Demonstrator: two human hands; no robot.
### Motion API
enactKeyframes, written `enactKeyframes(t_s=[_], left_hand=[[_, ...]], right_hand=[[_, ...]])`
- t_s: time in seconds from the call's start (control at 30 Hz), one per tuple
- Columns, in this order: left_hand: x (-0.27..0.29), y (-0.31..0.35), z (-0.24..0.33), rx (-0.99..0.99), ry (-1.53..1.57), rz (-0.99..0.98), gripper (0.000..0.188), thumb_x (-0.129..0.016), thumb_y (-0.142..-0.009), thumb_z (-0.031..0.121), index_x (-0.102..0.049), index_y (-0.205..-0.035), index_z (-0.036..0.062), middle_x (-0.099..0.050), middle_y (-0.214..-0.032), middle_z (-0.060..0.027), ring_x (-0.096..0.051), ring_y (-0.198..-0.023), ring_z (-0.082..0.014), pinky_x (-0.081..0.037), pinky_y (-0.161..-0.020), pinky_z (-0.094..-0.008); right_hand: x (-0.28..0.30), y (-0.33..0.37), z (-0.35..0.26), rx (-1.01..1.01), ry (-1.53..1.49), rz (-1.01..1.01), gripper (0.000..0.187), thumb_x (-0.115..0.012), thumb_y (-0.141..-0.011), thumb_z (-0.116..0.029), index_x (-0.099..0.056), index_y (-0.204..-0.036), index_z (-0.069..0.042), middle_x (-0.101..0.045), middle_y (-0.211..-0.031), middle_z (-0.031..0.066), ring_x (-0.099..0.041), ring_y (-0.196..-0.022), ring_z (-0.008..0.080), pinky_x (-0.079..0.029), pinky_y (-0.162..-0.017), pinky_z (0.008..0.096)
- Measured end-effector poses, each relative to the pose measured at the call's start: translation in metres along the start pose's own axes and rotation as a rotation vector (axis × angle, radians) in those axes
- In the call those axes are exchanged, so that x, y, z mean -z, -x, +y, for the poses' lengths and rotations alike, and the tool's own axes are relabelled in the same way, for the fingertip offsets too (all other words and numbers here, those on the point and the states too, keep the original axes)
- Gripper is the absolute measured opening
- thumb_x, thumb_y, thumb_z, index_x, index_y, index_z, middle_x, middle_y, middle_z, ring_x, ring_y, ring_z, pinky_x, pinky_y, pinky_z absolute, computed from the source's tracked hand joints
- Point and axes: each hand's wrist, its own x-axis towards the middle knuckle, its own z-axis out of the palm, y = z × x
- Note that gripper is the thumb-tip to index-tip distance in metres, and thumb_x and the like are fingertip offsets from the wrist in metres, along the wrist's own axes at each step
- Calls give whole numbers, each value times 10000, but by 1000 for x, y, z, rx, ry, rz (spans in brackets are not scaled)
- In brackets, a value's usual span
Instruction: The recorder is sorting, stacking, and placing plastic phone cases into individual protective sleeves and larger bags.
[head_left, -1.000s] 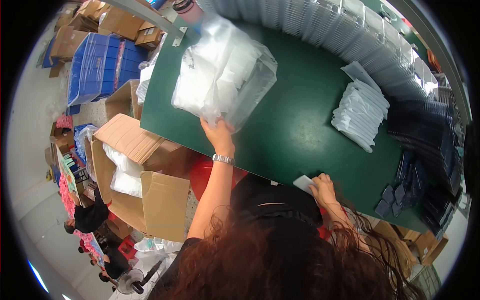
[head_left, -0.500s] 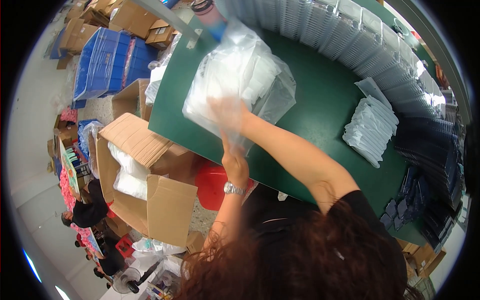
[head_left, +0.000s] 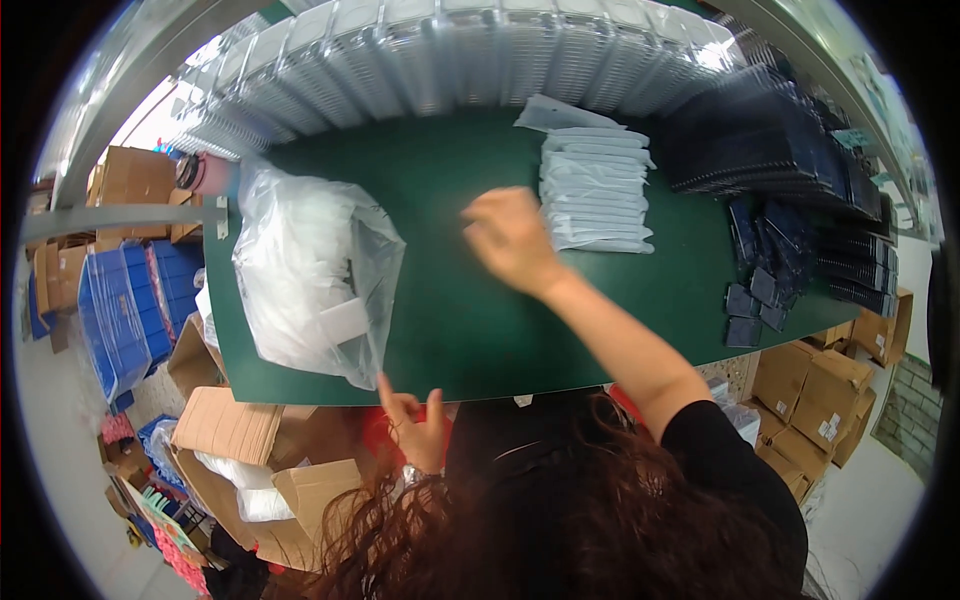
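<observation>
My left hand (head_left: pixel 418 432) is open at the table's front edge. Its index finger points up at the lower corner of a clear plastic bag (head_left: pixel 262 310), and the thumb stands apart; whether the fingertip touches the bag I cannot tell. White packets fill the bag, which lies on the left of the green table (head_left: pixel 450 340). Over the middle of the table is my right hand (head_left: pixel 515 240), its fingers loosely bent and slightly blurred, with nothing visible in them. Just right of it lies a neat row of flat white packets (head_left: pixel 597 195), a further packet (head_left: pixel 565 113) slanting across its far end.
Stacked clear plastic trays (head_left: pixel 430 65) line the far side. Black trays (head_left: pixel 745 140) and small black pieces (head_left: pixel 765 270) occupy the right. A metal bar (head_left: pixel 130 220) meets the left edge near a pink-and-blue bottle (head_left: pixel 212 175). An open carton (head_left: pixel 315 485) stands below, left.
My view has swung to the right. My right hand has left the bag and moved right, close to the packet row. My left hand has stayed near the bag's lower corner.
</observation>
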Motion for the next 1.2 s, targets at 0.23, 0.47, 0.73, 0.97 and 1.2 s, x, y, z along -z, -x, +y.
enactKeyframes(t_s=[0.23,0.47,0.73,0.97,1.2], left_hand=[[-141,-19,100,-639,-272,-569,789,-740,-768,222,-348,-1442,104,-423,-1334,-179,-413,-1229,-354,-348,-1002,-500],[-237,-61,169,-784,-689,-472,916,-797,-686,265,-313,-1464,247,-153,-1542,-174,-140,-1419,-404,-156,-1116,-600],[-203,20,109,-851,-653,-775,1084,-855,-554,316,-288,-1477,269,-204,-1538,-165,-241,-1387,-405,-293,-1065,-554],[-186,21,103,-708,-326,-746,720,-732,-778,273,-416,-1412,146,-312,-1487,-189,-350,-1316,-382,-315,-1054,-484],[-257,-66,85,-44,109,-680,428,-596,-939,210,-533,-1309,6,-652,-1113,-108,-592,-961,-122,-468,-853,-257]], right_hand=[[114,-38,206,-195,452,26,334,-561,-875,-200,-589,-1171,-46,-556,-1246,176,-484,-1208,333,-378,-1009,424],[135,-41,215,-514,268,-679,448,-392,-963,-461,-574,-1239,-159,-566,-1228,167,-514,-1165,360,-403,-979,415],[163,96,155,-459,-41,-879,435,-469,-951,-437,-577,-1258,-148,-576,-1150,162,-524,-1084,345,-416,-960,426],[180,162,142,-581,-307,-601,397,-552,-935,-377,-638,-1151,-56,-601,-1150,111,-516,-1128,271,-408,-972,362],[173,163,152,-768,-539,-434,359,-542,-951,-320,-621,-1155,-36,-620,-1138,122,-565,-1073,232,-428,-944,324]])
